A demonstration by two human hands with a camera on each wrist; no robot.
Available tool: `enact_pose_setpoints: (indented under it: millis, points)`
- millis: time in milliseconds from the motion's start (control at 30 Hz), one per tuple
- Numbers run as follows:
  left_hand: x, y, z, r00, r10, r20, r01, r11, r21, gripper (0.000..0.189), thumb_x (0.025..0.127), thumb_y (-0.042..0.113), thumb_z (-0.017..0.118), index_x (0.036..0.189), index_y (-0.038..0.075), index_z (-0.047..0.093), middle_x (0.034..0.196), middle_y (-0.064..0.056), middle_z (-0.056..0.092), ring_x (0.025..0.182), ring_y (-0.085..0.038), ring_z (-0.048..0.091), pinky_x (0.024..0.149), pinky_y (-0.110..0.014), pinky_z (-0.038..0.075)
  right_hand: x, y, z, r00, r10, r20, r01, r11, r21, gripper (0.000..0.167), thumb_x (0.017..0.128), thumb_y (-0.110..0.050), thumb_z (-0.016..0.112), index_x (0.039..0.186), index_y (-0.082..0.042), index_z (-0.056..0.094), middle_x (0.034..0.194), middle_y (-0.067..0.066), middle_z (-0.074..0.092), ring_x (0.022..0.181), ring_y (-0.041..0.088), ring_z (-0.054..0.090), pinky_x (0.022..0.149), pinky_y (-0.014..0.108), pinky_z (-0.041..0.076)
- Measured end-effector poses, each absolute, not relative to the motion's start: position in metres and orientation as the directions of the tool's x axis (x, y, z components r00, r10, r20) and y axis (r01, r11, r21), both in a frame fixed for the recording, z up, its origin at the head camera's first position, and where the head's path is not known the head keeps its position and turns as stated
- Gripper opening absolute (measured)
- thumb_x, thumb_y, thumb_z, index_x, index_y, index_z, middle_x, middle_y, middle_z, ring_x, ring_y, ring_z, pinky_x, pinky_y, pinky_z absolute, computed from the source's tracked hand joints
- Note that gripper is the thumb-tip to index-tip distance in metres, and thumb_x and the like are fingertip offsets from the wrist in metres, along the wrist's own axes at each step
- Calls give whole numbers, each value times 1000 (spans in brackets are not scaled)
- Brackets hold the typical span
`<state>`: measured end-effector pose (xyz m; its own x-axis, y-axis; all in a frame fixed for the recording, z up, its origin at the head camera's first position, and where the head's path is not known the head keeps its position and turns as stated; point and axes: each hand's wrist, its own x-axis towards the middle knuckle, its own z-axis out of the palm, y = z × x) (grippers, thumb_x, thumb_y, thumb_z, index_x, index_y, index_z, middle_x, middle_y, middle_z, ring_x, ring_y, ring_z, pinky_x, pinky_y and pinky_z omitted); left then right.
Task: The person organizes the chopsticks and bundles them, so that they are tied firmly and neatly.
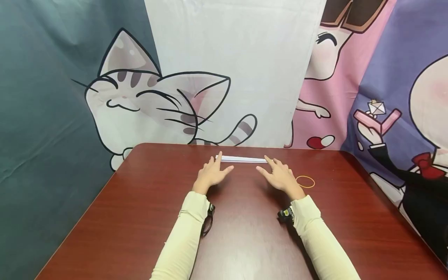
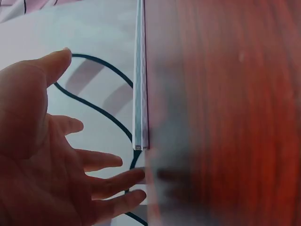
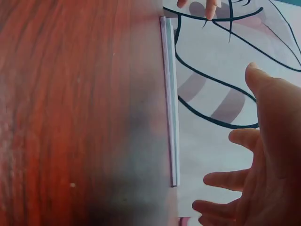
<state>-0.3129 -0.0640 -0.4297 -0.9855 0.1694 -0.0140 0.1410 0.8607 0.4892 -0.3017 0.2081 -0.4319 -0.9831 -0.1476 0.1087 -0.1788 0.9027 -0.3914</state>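
Note:
A long, thin, white ridged bar, perhaps of layered strips, (image 1: 244, 159) lies crosswise near the table's far edge. My left hand (image 1: 212, 174) hangs by its left end, fingers spread and thumb apart. At the right end my right hand (image 1: 280, 175) is held the same way. In the left wrist view the left hand (image 2: 51, 174) has relaxed fingers and an empty palm beside the bar (image 2: 140, 84). The right wrist view shows the right hand (image 3: 268, 160) apart from the bar (image 3: 170, 103), also holding nothing. Whether any fingertip touches the bar's ends cannot be told from the head view.
A thin yellow band, like a rubber band, (image 1: 305, 187) lies on the table right of my right hand. The reddish-brown wooden table (image 1: 140, 217) ends at a cloth backdrop (image 1: 238, 58) with cartoon figures. Both wrists carry small black devices.

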Motion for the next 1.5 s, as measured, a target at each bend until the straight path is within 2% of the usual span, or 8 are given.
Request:
enact_pose_setpoints:
  millis: [167,333,433,600,800,933,1100,1500]
  points:
    - [-326,-72,-433,-988,152,31,144,823,550,83,94,58,54,159,21,18,157,-20,31,140,-44,36,103,-67,33,-311,212,-440,-975,-157,156,-214,847,-487,78,95,-58,53,153,-9,36,145,28,42,131,49,42,105,63,34]
    - [-343,-75,-435,-991,103,83,132,762,634,78,90,44,68,155,19,32,150,-16,43,134,-37,45,99,-65,39,-324,217,-449,-955,-143,261,-271,781,-563,76,91,-38,70,147,3,38,132,33,51,120,45,51,101,58,39]
    - [-354,-77,-434,-991,98,96,137,687,713,77,88,34,74,152,13,37,145,-20,47,132,-36,47,102,-59,40,-332,221,-451,-954,-116,277,-267,751,-604,74,88,-29,74,144,6,40,128,35,54,114,46,55,98,57,41]
    - [-370,-77,-440,-993,86,76,113,632,766,77,83,19,80,149,6,41,141,-24,51,131,-38,47,108,-50,37,-345,229,-453,-967,-51,250,-207,731,-650,63,88,-18,74,139,7,46,128,32,58,117,44,58,102,55,40]
    - [-378,-79,-449,-1000,-13,-5,-12,636,772,70,81,10,79,143,2,48,133,-20,59,132,-40,43,111,-47,33,-356,234,-463,-970,30,242,-147,718,-680,47,87,-9,72,127,11,58,118,28,65,112,41,63,106,56,28]
    - [-384,-80,-449,-998,-47,-38,-59,659,750,67,81,9,79,141,3,51,133,-14,61,133,-36,43,111,-43,33,-363,236,-468,-972,83,219,-97,707,-700,39,87,-6,73,121,10,64,112,25,69,110,38,65,106,52,25]
    - [-390,-80,-448,-1000,-23,-15,-26,678,735,62,81,10,79,138,6,56,134,-10,63,134,-32,44,112,-41,33,-368,241,-468,-965,136,223,-66,701,-710,32,85,-5,74,114,7,69,103,22,72,106,37,66,107,49,26]
    - [-393,-75,-450,-998,-68,-9,-55,707,705,52,81,5,78,130,10,65,126,-8,67,132,-35,46,108,-37,39,-374,241,-469,-969,116,218,-74,704,-707,22,82,-5,77,103,4,73,93,19,74,98,35,70,104,50,25]
